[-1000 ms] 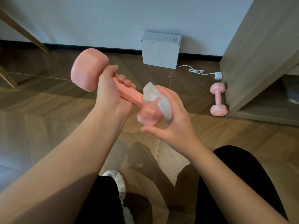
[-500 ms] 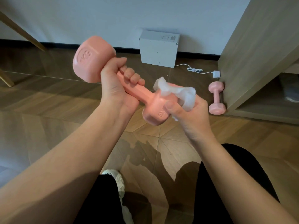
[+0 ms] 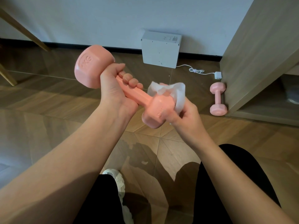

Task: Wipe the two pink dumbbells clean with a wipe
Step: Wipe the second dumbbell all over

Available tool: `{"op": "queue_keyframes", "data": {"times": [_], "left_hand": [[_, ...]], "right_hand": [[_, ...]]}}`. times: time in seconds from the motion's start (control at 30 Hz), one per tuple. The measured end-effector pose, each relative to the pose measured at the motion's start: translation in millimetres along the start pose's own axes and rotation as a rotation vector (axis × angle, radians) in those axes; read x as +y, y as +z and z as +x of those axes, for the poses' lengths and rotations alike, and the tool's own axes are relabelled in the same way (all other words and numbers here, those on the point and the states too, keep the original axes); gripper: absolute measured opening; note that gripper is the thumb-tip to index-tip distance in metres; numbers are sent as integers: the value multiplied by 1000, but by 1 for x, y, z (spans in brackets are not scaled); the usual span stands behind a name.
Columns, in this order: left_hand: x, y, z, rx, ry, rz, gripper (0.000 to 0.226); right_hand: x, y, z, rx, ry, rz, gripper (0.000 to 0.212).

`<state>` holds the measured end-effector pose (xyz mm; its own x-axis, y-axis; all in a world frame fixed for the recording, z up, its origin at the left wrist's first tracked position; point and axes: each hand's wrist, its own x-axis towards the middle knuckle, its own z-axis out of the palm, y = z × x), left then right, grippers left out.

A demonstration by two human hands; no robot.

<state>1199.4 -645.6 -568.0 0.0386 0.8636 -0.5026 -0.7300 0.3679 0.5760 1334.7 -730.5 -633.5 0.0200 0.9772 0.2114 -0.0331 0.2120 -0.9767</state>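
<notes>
My left hand (image 3: 115,89) grips the handle of a pink dumbbell (image 3: 90,67) held in the air, tilted from upper left to lower right. My right hand (image 3: 186,115) holds a white wipe (image 3: 176,92) draped over the far side of the dumbbell's lower head, with the thumb on the near face. A second pink dumbbell (image 3: 218,98) lies on the wooden floor at the right, against the cabinet.
A white box (image 3: 160,49) stands against the wall, with a white cable and plug (image 3: 217,75) trailing right. A wooden cabinet (image 3: 258,54) fills the right side. Wooden furniture legs (image 3: 24,29) stand at the far left. My white shoe (image 3: 116,178) shows below.
My right hand has gone from cupping the lower head from the front to holding the wipe over its far right side. The dumbbell turned, so the embossed end faces show.
</notes>
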Motion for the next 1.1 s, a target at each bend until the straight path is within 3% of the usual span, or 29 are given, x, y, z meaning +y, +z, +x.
{"op": "queue_keyframes", "data": {"times": [0.23, 0.4, 0.53, 0.67, 0.8, 0.87, 1.03, 1.1], "left_hand": [[1, -1, 2, 64, 26, 7, 34], [1, -6, 3, 107, 25, 32, 33], [-1, -8, 3, 97, 8, 32, 35], [-2, -5, 2, -78, -38, 14, 32], [9, -5, -2, -227, 62, 71, 38], [9, -1, -5, -227, 87, 67, 38], [11, 4, -2, -87, 99, 140, 35], [10, 2, 1, -29, 84, 178, 34]], "right_hand": [[-4, -2, -1, 100, -111, -18, 39], [0, -1, -1, -38, 51, -120, 49], [6, 5, -9, -66, 36, -173, 67], [4, -2, -4, 46, 84, 50, 61], [1, 1, 3, -55, 284, 407, 76], [2, 5, 1, -58, 274, 391, 79], [2, 5, 0, 73, 96, 191, 55], [4, 0, 1, 31, 70, 128, 45]]}}
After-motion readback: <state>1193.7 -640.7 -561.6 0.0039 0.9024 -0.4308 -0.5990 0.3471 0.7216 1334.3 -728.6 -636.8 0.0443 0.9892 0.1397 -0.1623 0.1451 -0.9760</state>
